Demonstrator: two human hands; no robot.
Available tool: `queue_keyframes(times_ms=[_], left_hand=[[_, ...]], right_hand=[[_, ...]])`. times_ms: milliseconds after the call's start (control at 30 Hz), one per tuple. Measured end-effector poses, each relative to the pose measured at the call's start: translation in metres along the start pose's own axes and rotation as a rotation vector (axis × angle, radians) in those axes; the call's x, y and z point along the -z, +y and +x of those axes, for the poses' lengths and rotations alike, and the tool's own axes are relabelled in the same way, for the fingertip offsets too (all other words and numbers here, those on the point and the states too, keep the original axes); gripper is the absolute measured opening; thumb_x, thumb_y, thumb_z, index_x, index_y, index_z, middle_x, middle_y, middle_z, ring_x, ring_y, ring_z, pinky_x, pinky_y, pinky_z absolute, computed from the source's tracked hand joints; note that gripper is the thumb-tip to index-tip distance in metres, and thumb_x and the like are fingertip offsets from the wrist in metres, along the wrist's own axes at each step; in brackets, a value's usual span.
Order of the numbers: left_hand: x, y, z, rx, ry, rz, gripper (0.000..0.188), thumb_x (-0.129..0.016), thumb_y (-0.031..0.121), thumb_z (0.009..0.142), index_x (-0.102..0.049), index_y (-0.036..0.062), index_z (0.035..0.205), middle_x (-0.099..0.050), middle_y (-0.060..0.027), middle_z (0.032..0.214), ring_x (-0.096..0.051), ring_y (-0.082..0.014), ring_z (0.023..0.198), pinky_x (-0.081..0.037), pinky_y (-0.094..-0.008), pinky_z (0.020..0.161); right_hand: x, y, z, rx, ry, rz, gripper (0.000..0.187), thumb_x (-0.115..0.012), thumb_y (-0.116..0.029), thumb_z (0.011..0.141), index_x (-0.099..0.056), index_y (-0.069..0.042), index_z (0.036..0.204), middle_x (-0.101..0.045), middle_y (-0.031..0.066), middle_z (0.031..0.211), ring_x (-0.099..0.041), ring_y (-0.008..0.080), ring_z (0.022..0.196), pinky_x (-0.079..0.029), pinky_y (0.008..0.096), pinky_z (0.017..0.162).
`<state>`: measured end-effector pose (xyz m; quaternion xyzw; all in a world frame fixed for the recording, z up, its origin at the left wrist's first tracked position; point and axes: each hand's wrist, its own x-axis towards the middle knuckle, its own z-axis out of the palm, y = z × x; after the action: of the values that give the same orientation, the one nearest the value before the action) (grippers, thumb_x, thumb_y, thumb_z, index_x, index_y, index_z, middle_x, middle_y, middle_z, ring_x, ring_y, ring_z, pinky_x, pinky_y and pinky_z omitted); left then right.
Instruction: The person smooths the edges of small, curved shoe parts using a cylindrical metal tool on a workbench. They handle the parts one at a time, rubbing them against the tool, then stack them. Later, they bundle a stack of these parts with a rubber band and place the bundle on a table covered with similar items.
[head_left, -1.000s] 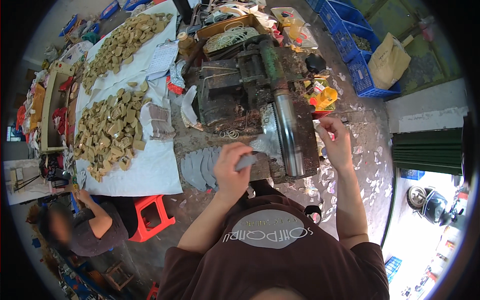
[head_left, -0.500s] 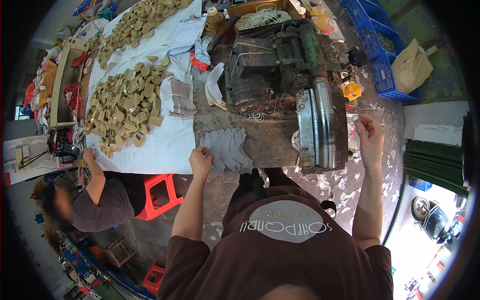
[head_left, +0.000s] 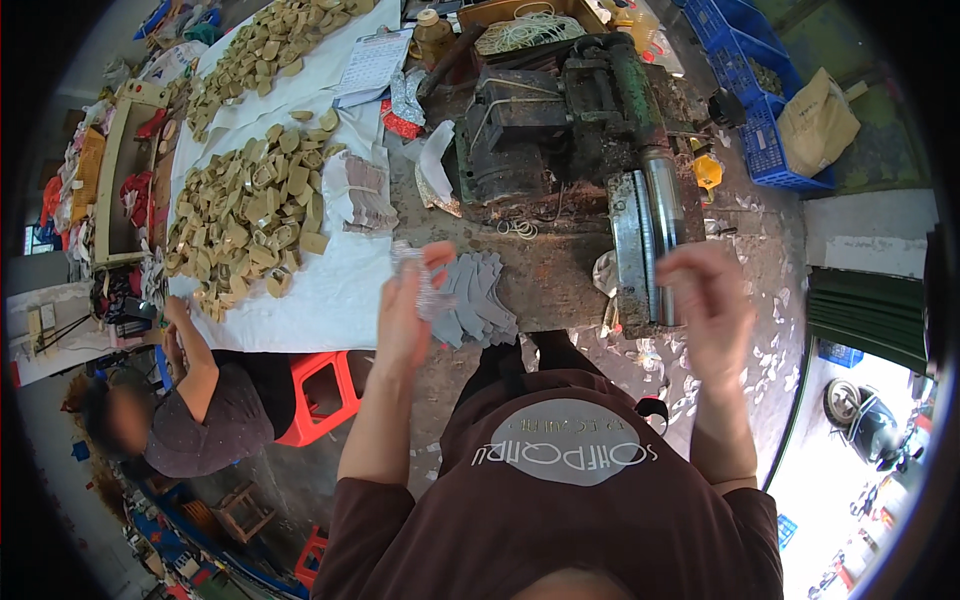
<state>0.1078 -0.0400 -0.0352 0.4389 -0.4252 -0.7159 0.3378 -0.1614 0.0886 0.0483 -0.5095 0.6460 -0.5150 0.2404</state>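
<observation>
My left hand (head_left: 403,305) is raised at the left edge of the workbench, its fingers closed on a thin grey piece (head_left: 428,290) blurred by motion. Just beyond it, a fanned stack of grey curved cut pieces (head_left: 475,295) lies on the bench. My right hand (head_left: 712,305) is at the front end of a shiny metal roller (head_left: 664,215); motion smears its fingers, and I cannot make out whether they hold anything. The roller belongs to a dark, worn machine (head_left: 530,130), with a metal plate (head_left: 629,245) alongside it.
A white-covered table (head_left: 350,310) at left bears heaps of olive-tan pieces (head_left: 250,210) and a banded grey bundle (head_left: 358,190). Another person (head_left: 215,400) sits there near a red stool (head_left: 325,395). Blue crates (head_left: 775,150) stand far right; scraps (head_left: 770,370) litter the floor.
My left hand has lifted off the grey stack with a piece in it. My right hand has moved left from beyond the roller to its front end.
</observation>
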Motion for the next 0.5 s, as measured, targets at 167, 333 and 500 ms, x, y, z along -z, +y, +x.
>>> queue_keyframes(times_ms=[167, 333, 500], left_hand=[[-0.067, 0.013, -0.018, -0.156, -0.445, -0.055, 0.057, -0.028, 0.046, 0.097, -0.049, 0.0021, 0.126, -0.035, -0.0101, 0.138, -0.029, -0.0211, 0.130, -0.020, -0.0372, 0.107], [-0.055, -0.014, -0.017, 0.053, -0.348, -0.012, 0.052, -0.040, 0.042, 0.095, -0.043, 0.0052, 0.131, -0.043, -0.0071, 0.132, -0.038, -0.0170, 0.122, -0.031, -0.0312, 0.095], [0.044, -0.056, -0.007, 0.099, 0.054, 0.353, 0.038, -0.043, 0.025, 0.094, -0.050, 0.0036, 0.125, -0.051, -0.0048, 0.117, -0.047, -0.0129, 0.106, -0.037, -0.0284, 0.088]], right_hand=[[-0.092, -0.008, -0.019, 0.068, -0.152, -0.060, 0.038, -0.064, -0.003, 0.076, -0.053, -0.002, 0.113, -0.057, 0.0153, 0.104, -0.057, 0.0343, 0.092, -0.042, 0.0392, 0.085], [-0.088, 0.027, -0.048, -0.114, -0.372, -0.113, 0.020, -0.058, -0.003, 0.080, -0.055, -0.002, 0.100, -0.059, 0.0144, 0.095, -0.058, 0.0344, 0.084, -0.044, 0.0442, 0.077], [-0.016, 0.137, -0.168, -0.552, -0.375, -0.574, 0.013, -0.053, -0.013, 0.084, -0.058, -0.005, 0.092, -0.061, 0.0175, 0.092, -0.060, 0.0349, 0.084, -0.047, 0.0451, 0.072]])
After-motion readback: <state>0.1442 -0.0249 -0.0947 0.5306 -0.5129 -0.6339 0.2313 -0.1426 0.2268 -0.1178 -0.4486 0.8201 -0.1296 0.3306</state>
